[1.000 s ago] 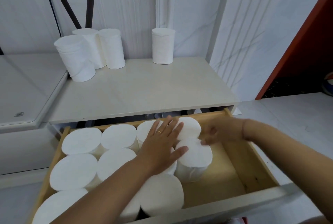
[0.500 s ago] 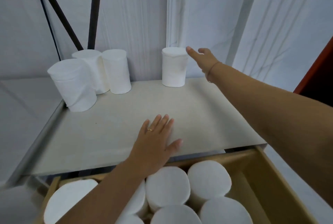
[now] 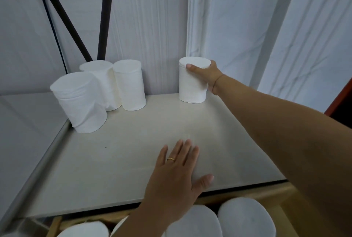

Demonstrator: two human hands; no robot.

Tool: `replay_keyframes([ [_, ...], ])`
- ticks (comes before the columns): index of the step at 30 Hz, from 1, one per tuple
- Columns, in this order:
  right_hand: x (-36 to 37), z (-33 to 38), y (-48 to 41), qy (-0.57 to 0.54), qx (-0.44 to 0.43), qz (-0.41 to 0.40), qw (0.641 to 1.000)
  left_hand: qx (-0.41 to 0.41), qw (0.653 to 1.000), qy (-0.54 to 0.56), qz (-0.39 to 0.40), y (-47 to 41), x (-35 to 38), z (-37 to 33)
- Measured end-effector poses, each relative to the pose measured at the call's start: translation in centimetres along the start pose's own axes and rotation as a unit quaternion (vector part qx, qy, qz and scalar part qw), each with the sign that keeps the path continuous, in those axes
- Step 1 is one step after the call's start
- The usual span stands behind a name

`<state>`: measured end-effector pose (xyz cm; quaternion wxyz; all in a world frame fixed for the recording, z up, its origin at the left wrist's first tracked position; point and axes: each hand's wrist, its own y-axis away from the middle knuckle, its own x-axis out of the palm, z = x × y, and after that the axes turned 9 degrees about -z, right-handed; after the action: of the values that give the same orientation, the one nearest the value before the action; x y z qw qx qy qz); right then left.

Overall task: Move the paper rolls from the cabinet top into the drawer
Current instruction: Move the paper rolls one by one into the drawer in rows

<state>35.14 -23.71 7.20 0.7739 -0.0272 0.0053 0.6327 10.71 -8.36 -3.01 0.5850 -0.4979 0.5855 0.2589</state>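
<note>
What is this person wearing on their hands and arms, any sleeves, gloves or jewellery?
No gloves and no sleeves show: both forearms are bare. The left hand has a thin gold ring on one finger. The right hand has a thin band round the wrist.

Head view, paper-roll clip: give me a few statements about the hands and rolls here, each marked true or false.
1. The right hand has its grip around the lone roll by the wall. True.
2. The left hand holds a roll. False: it lies flat and open on the cabinet top.
3. Four rolls stand on the cabinet top. True: the lone roll plus a group of three at the left.
4. The lone roll lies on its side. False: it stands upright.
5. The drawer is empty. False: rolls fill its visible part.
</note>
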Motion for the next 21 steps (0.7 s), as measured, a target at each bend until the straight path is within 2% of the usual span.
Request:
replay_keyframes([
  [4,0.1,-0.8,0.3,0.039,-0.059,-0.001,0.998,0.0,1.0,-0.003,-0.004,0.0,0.3,0.0],
  [7,-0.1,-1.0,1.3,0.052,-0.065,-0.014,0.996,0.003,1.0,-0.009,-0.014,0.0,0.4,0.1],
  [10,-1.7,-1.0,3.6,0.045,-0.061,0.021,0.997,-0.002,1.0,-0.021,-0.02,0.0,0.5,0.1],
  [16,-8.9,-0.5,13.0,-0.011,-0.068,0.088,0.994,-0.008,0.998,-0.06,-0.009,0.7,-0.1,-0.8],
  [19,-14.2,-0.2,17.9,0.0,-0.07,0.135,0.988,0.011,1.0,-0.015,0.003,2.5,-0.4,-2.9],
  [21,-17.7,-0.3,20.5,0.006,-0.059,0.136,0.989,0.034,0.999,0.013,0.019,4.0,-0.3,-4.9],
])
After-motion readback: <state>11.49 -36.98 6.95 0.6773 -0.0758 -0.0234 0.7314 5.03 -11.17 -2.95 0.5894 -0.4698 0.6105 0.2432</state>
